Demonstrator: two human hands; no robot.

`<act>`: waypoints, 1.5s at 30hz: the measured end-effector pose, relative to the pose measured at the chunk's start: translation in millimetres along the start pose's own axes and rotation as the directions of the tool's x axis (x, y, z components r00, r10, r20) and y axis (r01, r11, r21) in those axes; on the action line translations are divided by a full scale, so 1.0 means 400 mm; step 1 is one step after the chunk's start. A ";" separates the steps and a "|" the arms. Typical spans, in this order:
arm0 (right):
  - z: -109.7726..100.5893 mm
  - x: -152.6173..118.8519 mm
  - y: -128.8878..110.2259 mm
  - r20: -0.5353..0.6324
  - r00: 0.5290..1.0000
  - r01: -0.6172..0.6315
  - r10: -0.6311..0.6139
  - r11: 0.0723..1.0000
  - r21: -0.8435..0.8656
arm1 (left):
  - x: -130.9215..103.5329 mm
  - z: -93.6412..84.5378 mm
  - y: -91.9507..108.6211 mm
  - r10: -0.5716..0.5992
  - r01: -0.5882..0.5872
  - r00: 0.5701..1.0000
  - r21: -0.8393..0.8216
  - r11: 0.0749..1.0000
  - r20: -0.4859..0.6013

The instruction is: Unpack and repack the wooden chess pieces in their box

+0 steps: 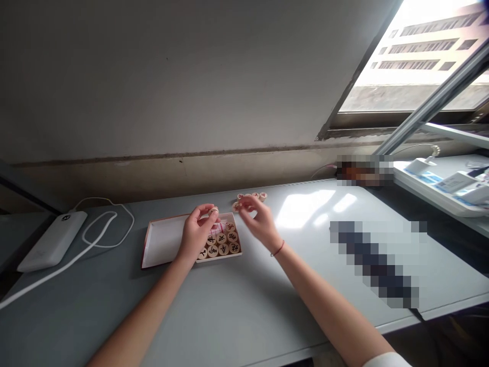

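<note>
Near the middle of the table an open box (pixel 219 259) holds several round wooden pieces (pixel 223 249) with black characters, laid in rows. Its white lid (pixel 162 242) lies to the left. My left hand (pixel 198 224) is over the box, pinching one round piece (pixel 213 210) between thumb and fingers. My right hand (pixel 260 218), with a red string at the wrist, is behind and right of the box. Its fingertips are closed at a round piece (pixel 236 206). More pieces (pixel 263 196) with red characters stand on the table just behind that hand.
A white power bank (pixel 53 241) with a white cable (pixel 100 237) lies on the table (pixel 183 316) at the left. A blurred dark object (pixel 376 265) lies at the right. A white shelf tray (pixel 439 186) stands at the far right.
</note>
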State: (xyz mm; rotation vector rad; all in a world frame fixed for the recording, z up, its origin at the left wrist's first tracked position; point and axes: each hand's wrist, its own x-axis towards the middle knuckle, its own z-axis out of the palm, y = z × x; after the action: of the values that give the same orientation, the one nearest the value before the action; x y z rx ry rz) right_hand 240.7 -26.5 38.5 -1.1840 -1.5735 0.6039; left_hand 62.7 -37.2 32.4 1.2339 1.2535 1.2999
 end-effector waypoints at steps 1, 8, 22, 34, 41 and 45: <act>-0.022 0.014 0.011 -0.062 0.996 -0.071 0.071 0.997 0.004 | 0.002 -0.003 -0.002 -0.006 0.006 1.000 -0.005 1.000 -0.018; -0.125 0.052 0.127 -0.228 0.900 -0.419 0.372 0.883 -0.211 | 0.010 -0.014 -0.016 -0.024 0.026 0.995 0.017 1.000 -0.097; -0.006 -0.011 -0.007 0.191 0.981 0.064 -0.039 0.990 -0.128 | -0.030 0.000 0.005 0.240 -0.290 0.957 0.500 0.816 0.164; -0.025 0.004 0.005 0.091 0.995 -0.035 0.051 0.984 -0.175 | -0.025 -0.002 -0.010 0.386 -0.503 0.863 0.625 0.597 0.326; -0.109 0.036 0.111 -0.078 0.984 -0.174 0.159 0.774 -0.609 | -0.026 -0.010 -0.010 0.353 -0.492 0.870 0.653 0.577 0.343; -0.096 0.030 0.138 0.003 0.982 -0.137 0.186 0.733 -0.666 | -0.025 -0.014 -0.012 0.350 -0.487 0.872 0.660 0.572 0.341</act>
State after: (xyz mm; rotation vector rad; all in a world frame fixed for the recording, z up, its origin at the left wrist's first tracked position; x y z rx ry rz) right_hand 297.5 -1.1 10.7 -1.8673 -1.8240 0.1719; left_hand 57.6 -47.3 27.2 2.3049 1.4581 0.9597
